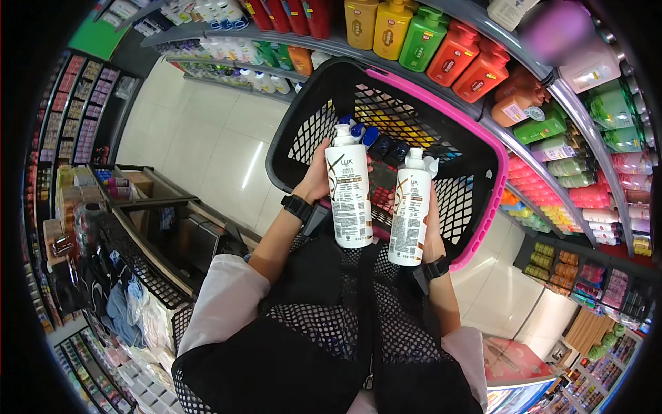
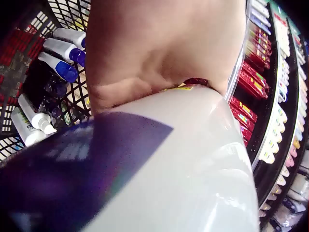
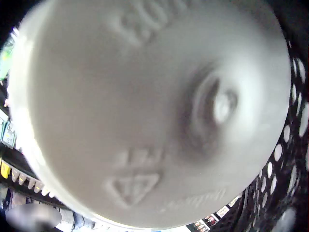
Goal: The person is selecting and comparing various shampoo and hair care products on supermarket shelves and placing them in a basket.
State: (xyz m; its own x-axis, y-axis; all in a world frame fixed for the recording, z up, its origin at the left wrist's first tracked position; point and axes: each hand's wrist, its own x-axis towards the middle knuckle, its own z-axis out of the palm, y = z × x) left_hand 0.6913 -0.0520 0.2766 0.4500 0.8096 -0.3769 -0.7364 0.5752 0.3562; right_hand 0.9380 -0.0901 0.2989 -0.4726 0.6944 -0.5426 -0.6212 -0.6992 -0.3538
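In the head view my left hand (image 1: 316,174) grips a white LUX pump bottle (image 1: 350,200), its printed label facing me. Its smooth white side with a dark purple patch fills much of the left wrist view, the palm (image 2: 159,53) against it. Beside it, slightly lower, my right hand (image 1: 434,231) holds a second, slimmer white LUX pump bottle (image 1: 408,221); most of those fingers are hidden behind it. The embossed bottle base (image 3: 120,96) fills the right wrist view. Both bottles are nearly upright, over the near side of a black mesh basket (image 1: 283,138) with a pink edge.
Inside the basket lie several white bottles with blue caps (image 2: 65,70) and white tubes (image 2: 31,118). A shelf (image 1: 331,47) of colourful pump bottles (image 1: 422,41) runs behind the basket and down the right. Display racks (image 1: 152,228) stand to the left, beside a tiled floor (image 1: 207,131).
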